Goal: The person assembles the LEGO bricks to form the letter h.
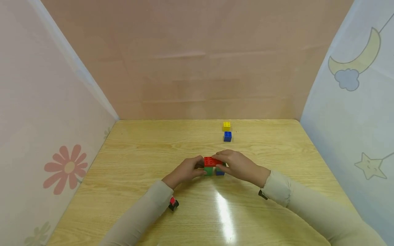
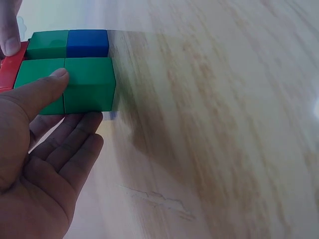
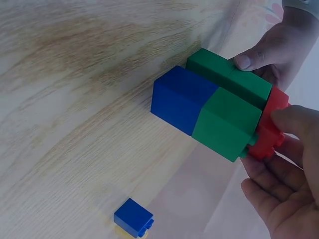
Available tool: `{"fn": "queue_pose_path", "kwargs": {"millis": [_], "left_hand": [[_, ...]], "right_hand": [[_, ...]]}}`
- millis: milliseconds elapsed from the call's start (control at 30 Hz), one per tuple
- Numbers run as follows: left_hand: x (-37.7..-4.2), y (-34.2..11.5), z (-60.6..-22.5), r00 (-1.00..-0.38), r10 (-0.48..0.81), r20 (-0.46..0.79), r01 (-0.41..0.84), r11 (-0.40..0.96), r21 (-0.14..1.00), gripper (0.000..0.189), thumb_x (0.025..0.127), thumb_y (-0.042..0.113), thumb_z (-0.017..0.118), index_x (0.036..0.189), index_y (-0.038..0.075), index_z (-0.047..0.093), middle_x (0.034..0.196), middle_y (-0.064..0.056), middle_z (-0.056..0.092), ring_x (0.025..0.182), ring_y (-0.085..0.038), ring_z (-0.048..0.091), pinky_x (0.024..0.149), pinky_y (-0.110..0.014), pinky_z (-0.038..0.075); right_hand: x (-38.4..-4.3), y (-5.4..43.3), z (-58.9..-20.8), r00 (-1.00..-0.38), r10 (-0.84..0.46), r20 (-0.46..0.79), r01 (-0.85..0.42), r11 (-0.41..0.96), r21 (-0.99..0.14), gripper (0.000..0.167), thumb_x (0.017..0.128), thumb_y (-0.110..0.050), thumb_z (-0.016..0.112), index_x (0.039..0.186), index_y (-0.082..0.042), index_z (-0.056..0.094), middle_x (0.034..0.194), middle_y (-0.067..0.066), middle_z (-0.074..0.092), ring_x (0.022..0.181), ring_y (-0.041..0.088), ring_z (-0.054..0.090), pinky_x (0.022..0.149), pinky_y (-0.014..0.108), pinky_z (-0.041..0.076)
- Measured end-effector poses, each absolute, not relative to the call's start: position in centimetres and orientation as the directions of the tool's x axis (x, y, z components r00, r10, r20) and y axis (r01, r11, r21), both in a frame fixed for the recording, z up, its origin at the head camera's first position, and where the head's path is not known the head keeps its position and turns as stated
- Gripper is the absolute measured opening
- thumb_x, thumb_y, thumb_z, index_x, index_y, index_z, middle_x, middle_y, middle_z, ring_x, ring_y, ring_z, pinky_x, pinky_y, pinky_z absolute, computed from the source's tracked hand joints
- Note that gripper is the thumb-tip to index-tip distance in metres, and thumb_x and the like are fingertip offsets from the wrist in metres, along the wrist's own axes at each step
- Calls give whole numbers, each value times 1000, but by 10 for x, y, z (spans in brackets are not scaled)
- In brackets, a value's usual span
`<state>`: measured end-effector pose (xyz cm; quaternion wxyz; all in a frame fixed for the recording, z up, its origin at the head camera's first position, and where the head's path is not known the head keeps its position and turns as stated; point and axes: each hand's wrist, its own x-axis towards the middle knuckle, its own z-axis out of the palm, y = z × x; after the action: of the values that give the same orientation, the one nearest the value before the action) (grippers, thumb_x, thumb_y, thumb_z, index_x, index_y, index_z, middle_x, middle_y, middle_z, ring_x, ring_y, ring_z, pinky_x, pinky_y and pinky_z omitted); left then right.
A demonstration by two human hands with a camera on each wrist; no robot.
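A small block structure stands on the wooden table in front of me. Two green bricks are stacked as its left column. Beside them, a blue brick with another green brick on it forms the right column. Across the top lies a longer red brick; in the right wrist view, studs of the right column's green brick show at its edge. My left hand holds the left column, thumb on the near side and fingers behind. The right hand grips the red brick between thumb and fingers.
Behind the structure, a small blue brick stands on the table, with a yellow brick just beyond it. Patterned panels enclose the sides, and a plain pinkish-brown one closes the back.
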<state>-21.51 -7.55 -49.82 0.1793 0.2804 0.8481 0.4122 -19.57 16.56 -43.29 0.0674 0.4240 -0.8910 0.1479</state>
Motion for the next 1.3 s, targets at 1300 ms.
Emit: {"fn": "queue_pose_path", "kwargs": {"millis": [1300], "left_hand": [[-218, -77, -499, -780, 622, -69, 313, 483, 818, 20, 91, 24, 71, 107, 21, 58, 113, 5, 66, 110, -13, 62, 92, -28, 50]], "right_hand": [[-200, 169, -436, -656, -723, 216, -750, 590, -300, 32, 87, -17, 76, 117, -10, 68, 106, -2, 65, 85, 8, 62, 69, 20, 53]]}}
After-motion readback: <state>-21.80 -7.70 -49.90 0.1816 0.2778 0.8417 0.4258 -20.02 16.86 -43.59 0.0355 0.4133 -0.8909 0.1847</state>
